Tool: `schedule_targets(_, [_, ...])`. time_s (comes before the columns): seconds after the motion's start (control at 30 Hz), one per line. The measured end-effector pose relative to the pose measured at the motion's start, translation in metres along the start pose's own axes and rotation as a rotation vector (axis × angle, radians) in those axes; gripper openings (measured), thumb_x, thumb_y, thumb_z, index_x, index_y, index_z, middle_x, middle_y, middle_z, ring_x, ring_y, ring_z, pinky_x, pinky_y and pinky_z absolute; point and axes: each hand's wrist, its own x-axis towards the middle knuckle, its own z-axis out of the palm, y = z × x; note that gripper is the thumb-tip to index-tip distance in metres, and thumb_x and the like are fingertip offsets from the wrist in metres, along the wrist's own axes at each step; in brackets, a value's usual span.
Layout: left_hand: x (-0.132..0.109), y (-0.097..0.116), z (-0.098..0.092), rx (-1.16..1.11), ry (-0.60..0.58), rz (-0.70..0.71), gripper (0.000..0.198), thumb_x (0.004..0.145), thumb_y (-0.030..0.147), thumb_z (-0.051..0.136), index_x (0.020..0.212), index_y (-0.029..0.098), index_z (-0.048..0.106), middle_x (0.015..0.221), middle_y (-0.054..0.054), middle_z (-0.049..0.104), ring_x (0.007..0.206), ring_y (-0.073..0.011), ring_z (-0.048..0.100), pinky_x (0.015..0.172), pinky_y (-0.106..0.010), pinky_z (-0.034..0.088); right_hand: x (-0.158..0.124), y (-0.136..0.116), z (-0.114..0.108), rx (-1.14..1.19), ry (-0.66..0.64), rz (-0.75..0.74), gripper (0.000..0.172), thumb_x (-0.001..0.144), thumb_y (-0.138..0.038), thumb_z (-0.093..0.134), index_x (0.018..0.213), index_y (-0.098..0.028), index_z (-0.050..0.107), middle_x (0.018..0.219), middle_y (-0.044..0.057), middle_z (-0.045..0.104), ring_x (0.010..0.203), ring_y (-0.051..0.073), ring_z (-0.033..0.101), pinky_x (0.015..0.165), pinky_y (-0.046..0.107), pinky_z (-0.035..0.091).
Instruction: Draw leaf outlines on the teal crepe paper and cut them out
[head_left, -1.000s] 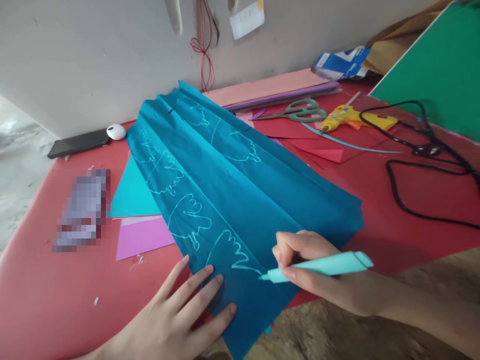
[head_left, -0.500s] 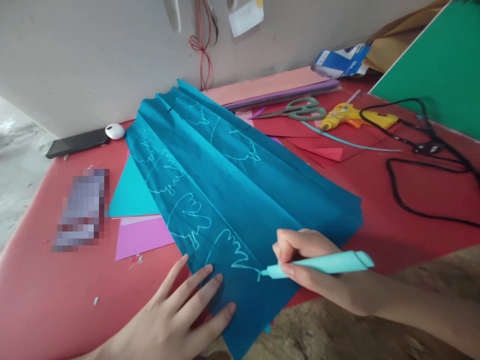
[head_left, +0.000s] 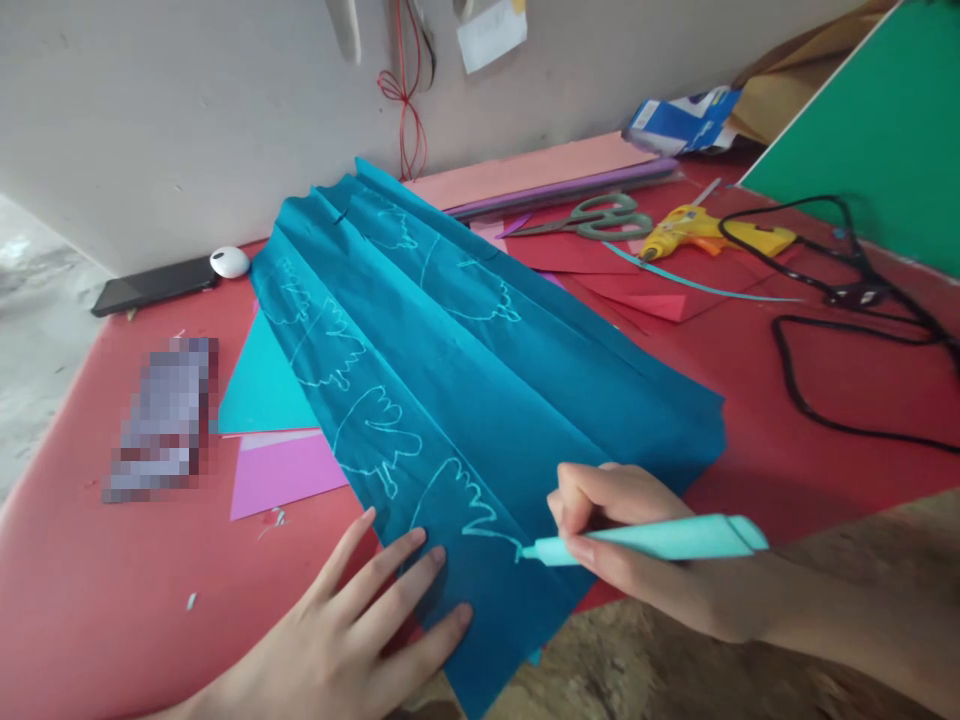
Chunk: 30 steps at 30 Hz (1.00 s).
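A long sheet of dark teal paper point(head_left: 480, 370) with lengthwise creases lies slantwise over the table. Pale outlines of scalloped, wing-like shapes run along its left strip, and a few more sit in the upper part. In my right hand point(head_left: 630, 530) is a mint-green marker point(head_left: 667, 538), its tip touching the paper at the end of the lowest outline. My left hand point(head_left: 382, 610) lies with spread fingers on the near left edge of the sheet, just left of that outline.
On the red table point(head_left: 757, 365) lie scissors point(head_left: 592, 218), a yellow glue gun point(head_left: 712, 235), a black cord point(head_left: 787, 380), a black phone point(head_left: 157, 287) and a white oval object point(head_left: 229, 262). Purple paper point(head_left: 289, 472) and turquoise paper point(head_left: 266, 385) stick out under the sheet. A green board point(head_left: 870, 150) leans at right.
My right hand has shifted very slightly right and down, with the marker's back end swinging the same way. The tip stays near the same spot. My left hand has not moved.
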Motion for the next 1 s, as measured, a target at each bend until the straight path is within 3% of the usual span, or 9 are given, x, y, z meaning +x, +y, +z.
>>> schedule_targets(0.1, [0.0,0.0,0.001,0.001,-0.009,0.007,0.054,0.088,0.053,0.044,0.135,0.027,0.043,0.129,-0.003,0.055,0.122,-0.0248,0.046,0.112,-0.05,-0.002,-0.001,0.0,0.002,0.001,-0.018,0.02,0.013,0.079,-0.023,0.04,0.067,-0.023,0.034,0.044,-0.007,0.037,0.039,0.01,0.036,0.042,0.022,0.031])
schedule_targets(0.23, [0.001,0.001,0.0,-0.001,-0.025,0.005,0.053,0.088,0.053,0.045,0.134,0.027,0.043,0.129,-0.003,0.056,0.12,-0.0249,0.048,0.111,-0.051,-0.008,-0.001,0.002,0.003,0.001,-0.045,-0.013,0.013,0.08,-0.02,0.039,0.069,-0.023,0.034,0.046,-0.007,0.038,0.04,0.01,0.036,0.041,0.022,0.031])
schedule_targets(0.37, [0.002,0.0,-0.001,-0.008,-0.026,0.005,0.052,0.088,0.052,0.045,0.134,0.027,0.044,0.128,-0.003,0.057,0.119,-0.0247,0.049,0.111,-0.051,-0.008,-0.001,0.005,0.003,0.0,-0.092,-0.098,0.013,0.079,-0.017,0.041,0.07,-0.023,0.034,0.046,-0.008,0.04,0.04,0.009,0.039,0.043,0.021,0.031])
schedule_targets(0.6, [0.0,0.001,-0.001,-0.044,-0.012,-0.024,0.049,0.089,0.053,0.044,0.132,0.029,0.047,0.128,-0.001,0.056,0.12,-0.0227,0.047,0.113,-0.046,-0.006,-0.001,-0.002,0.001,0.037,-0.029,0.035,0.013,0.079,-0.02,0.04,0.067,-0.023,0.035,0.046,-0.007,0.036,0.041,0.01,0.037,0.042,0.023,0.029])
schedule_targets(0.8, [0.008,0.0,-0.003,-0.097,0.084,-0.07,0.041,0.093,0.053,0.036,0.118,0.03,0.059,0.117,0.003,0.064,0.113,-0.0175,0.052,0.114,-0.036,0.001,-0.001,0.001,0.005,0.026,-0.022,-0.048,0.014,0.078,-0.018,0.04,0.066,-0.023,0.035,0.047,-0.007,0.038,0.042,0.01,0.037,0.042,0.023,0.028])
schedule_targets(1.0, [0.008,0.0,-0.001,-0.114,0.037,0.008,0.04,0.093,0.047,0.04,0.122,0.024,0.056,0.128,0.002,0.057,0.122,-0.019,0.045,0.115,-0.041,-0.001,-0.003,0.008,0.008,0.098,-0.046,-0.046,0.016,0.08,-0.017,0.039,0.068,-0.024,0.032,0.045,-0.008,0.035,0.038,0.009,0.032,0.039,0.022,0.025])
